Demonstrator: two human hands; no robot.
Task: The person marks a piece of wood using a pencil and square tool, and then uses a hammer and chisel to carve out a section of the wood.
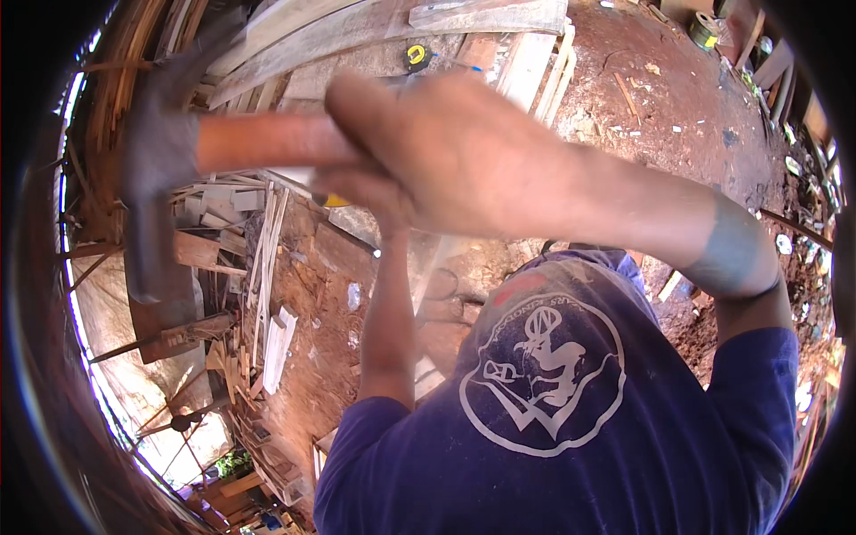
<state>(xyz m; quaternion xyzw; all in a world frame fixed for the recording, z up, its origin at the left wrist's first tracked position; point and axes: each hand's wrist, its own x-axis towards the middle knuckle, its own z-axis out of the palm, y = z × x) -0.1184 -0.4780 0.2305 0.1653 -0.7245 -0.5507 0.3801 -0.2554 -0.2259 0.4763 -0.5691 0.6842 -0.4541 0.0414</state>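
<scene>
My right hand (446,147) is raised close to the camera, its fingers wrapped round the wooden handle of a hammer (254,143). The hammer's dark metal head is at the left and blurred by motion. Below and behind it comes up my left forearm (388,321); the left hand is mostly hidden behind the right, so its fingers cannot be made out. A small yellow thing (335,201) shows just under the right hand, too covered to name. Beyond the hands lie pale wooden boards (526,71) and a black and yellow tape measure (415,58).
Long planks (374,40) lie across the far side. Wood offcuts and thin strips (261,267) are piled at the left. Reddish dirt floor (660,116) with scattered chips stretches to the right. A round tin (704,34) stands at the far right among scraps.
</scene>
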